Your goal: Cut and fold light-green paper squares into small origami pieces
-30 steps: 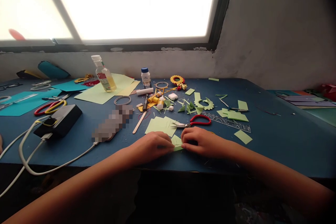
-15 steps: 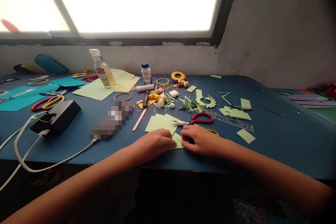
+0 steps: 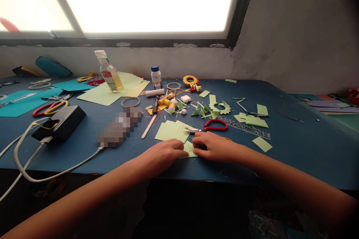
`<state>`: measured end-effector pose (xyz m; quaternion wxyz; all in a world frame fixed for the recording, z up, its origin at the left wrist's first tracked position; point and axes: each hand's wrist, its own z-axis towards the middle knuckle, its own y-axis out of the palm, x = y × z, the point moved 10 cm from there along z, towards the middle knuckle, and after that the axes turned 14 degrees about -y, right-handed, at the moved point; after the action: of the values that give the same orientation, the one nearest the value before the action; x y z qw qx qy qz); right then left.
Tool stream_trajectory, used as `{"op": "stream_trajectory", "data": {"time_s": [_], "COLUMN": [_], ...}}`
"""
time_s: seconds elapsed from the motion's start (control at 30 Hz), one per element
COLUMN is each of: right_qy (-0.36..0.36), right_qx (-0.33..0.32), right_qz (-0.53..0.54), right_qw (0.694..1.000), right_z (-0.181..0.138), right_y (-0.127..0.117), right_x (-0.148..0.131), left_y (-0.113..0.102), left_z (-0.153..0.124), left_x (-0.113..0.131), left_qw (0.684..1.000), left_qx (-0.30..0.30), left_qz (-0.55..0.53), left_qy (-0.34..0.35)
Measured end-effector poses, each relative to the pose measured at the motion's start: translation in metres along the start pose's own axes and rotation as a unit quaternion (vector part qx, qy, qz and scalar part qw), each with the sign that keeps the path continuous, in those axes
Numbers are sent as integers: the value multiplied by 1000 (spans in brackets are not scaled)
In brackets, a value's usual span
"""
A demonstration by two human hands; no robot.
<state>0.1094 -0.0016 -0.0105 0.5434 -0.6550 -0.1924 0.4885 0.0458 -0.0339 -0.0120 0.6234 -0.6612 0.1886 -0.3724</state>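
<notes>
A small folded piece of light-green paper (image 3: 190, 148) lies near the table's front edge, between my two hands. My left hand (image 3: 165, 155) is closed, its thumb and fingertips pressing the paper's left side. On the right side, my right hand (image 3: 211, 147) pinches the paper with curled fingers. Just behind the hands rests a pair of scissors (image 3: 216, 123) with red and yellow handles, its blades over a pile of light-green paper pieces (image 3: 167, 131). A ring of folded green paper (image 3: 223, 108) lies farther back.
A clear patterned ruler (image 3: 249, 129) lies at right. Farther left are a wooden stick (image 3: 149, 127), a blurred-out object (image 3: 119, 129), a black box (image 3: 60, 122) with white cables, and a bottle (image 3: 111, 76). A blue-capped bottle (image 3: 156, 77) stands at the back.
Both hands stay on the folded green paper with only slight finger movement. The view has shifted slightly; the other things lie as before.
</notes>
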Motion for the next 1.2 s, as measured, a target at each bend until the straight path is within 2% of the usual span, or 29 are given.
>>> {"op": "stream_trajectory", "data": {"time_s": [0.2,0.5,0.67,0.77,0.87,0.93,1.0,1.1,1.2], "right_qy": [23,10,19,23,-59,-144,-197,-217,-200], "right_qx": [-15,-16,-15,16,47,41,24,4,1], "right_qz": [6,-3,-8,-26,-94,-167,-225,-243,-195], "right_qw": [1000,1000,1000,999,993,974,954,945,960], "right_z": [0,2,1,-3,-8,-13,-19,-24,-28], "right_y": [0,1,1,-1,-3,2,7,8,2], "right_x": [3,-2,0,1,-15,-32,-42,-43,-36], "left_y": [0,-1,-6,-4,0,1,2,-2,-11], "left_z": [-4,-6,-8,-7,-6,-5,-5,-5,-8], "left_x": [2,5,24,26,24,24,23,21,15], "left_qw": [1000,998,994,992,990,989,989,993,996], "left_qx": [13,22,6,-9,-5,-2,1,-6,-21], "left_qz": [14,49,54,75,107,117,115,72,-12], "left_qy": [17,19,93,97,92,93,92,96,86]}}
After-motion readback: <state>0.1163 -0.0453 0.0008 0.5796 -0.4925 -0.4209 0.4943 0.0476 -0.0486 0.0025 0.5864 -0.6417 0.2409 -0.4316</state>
